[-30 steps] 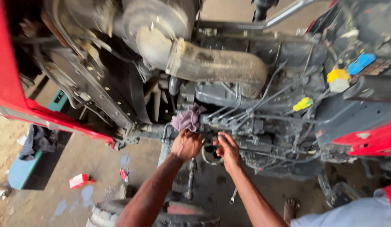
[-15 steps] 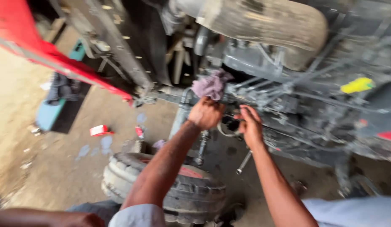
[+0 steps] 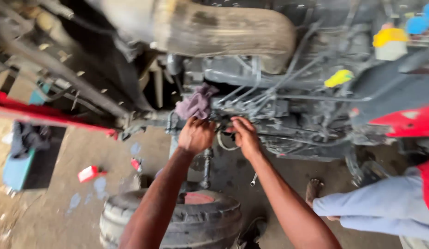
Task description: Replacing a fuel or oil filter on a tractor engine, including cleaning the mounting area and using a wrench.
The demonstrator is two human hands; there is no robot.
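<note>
Both my arms reach up under a tractor engine (image 3: 288, 106), dark grey with many thin metal pipes. My left hand (image 3: 196, 134) is curled against the engine's lower part, just below a purple rag (image 3: 196, 103) stuffed among the parts. My right hand (image 3: 245, 136) is beside it, fingers bent on a fitting near a pale hose loop (image 3: 222, 143). What either hand grips is blurred and hidden by the fingers. A large dusty exhaust pipe (image 3: 223, 32) runs above.
A black tyre (image 3: 177, 221) lies on the floor under my arms. A wrench (image 3: 253, 180) lies on the concrete. Another person's bare foot (image 3: 313, 191) and light-blue trouser leg (image 3: 375, 207) are at the right. Red bodywork (image 3: 408, 121), a red packet (image 3: 89, 173), a blue box (image 3: 16, 168).
The view has swung and shifted; both hands stay at the same spot under the engine, beside the purple rag. The right hand's fingers have closed in a little on the fitting.
</note>
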